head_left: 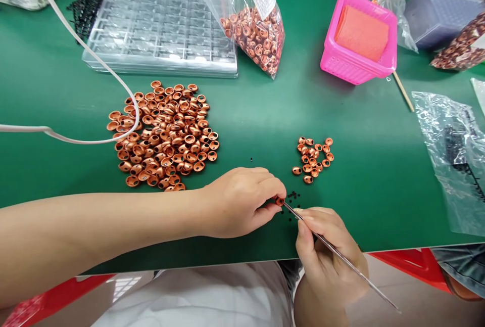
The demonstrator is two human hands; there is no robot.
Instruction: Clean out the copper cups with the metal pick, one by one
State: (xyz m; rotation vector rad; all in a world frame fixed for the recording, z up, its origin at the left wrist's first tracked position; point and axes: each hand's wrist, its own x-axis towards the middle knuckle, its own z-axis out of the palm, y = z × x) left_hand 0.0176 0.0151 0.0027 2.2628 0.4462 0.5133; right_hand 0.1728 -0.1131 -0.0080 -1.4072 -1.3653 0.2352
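Observation:
Between thumb and forefinger, my left hand (246, 201) pinches one small copper-coloured cup (279, 200). A thin metal rod (341, 255) is held like a pen in my right hand (329, 251), its tip at that cup. Tiny black pieces (293, 196) lie scattered on the green table beside my fingertips. A large pile of copper cups (166, 135) is beyond my left forearm, and a smaller group of them (312, 157) lies beyond my right hand. One tiny dark piece (251, 159) sits alone between the two groups.
Stacked clear plastic trays (162, 24), a bag of copper cups (261, 39) and a pink basket (358, 39) with an orange sponge stand at the back. A white cable (87, 141) loops over the left side. At right lies a clear bag (450, 155) with black parts.

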